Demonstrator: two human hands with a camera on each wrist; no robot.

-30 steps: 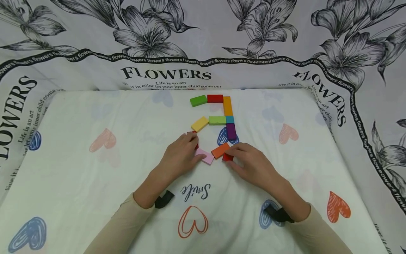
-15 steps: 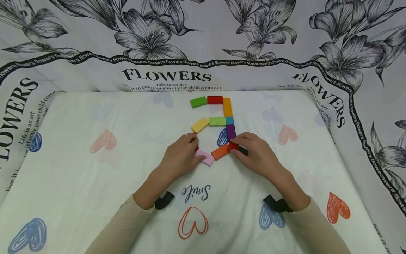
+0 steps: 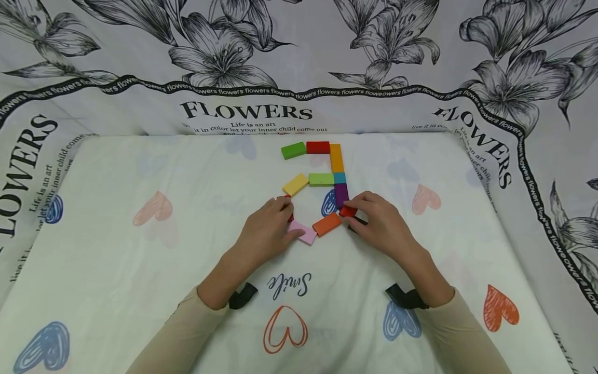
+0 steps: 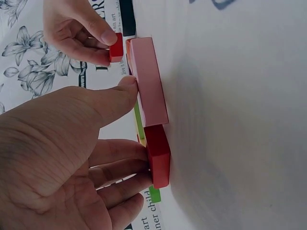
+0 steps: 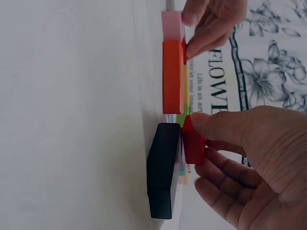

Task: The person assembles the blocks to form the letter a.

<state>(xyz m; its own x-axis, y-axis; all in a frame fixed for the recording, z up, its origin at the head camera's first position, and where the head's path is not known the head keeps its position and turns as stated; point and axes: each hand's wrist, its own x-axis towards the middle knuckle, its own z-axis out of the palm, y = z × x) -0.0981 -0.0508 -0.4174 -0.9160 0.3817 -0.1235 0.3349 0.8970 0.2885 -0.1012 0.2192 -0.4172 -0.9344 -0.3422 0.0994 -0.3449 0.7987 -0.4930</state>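
Note:
My right hand (image 3: 380, 223) pinches a small red block (image 5: 194, 141) between thumb and fingers, close to the lower end of a purple block (image 3: 341, 195). A black block (image 5: 163, 165) lies beside that hand, partly hidden under it in the head view. My left hand (image 3: 263, 228) rests at the row's left side. Its thumb touches a pink block (image 4: 149, 81) and its fingers touch a dark red block (image 4: 159, 155), mostly covered from above. Between the hands lies an orange block (image 3: 327, 224), its left end at the pink block's corner.
Beyond the hands the row runs on through yellow (image 3: 296, 184), light green (image 3: 321, 179) and teal (image 3: 339, 177) blocks. An amber block (image 3: 336, 158), a red block (image 3: 318, 147) and a green block (image 3: 294, 150) form its far end. A heart-printed cloth (image 3: 210, 171) covers the table.
My right hand has moved away from me and slightly right, carrying the small red block from beside the orange block toward the purple one. The black block came into view. My left hand stays in place.

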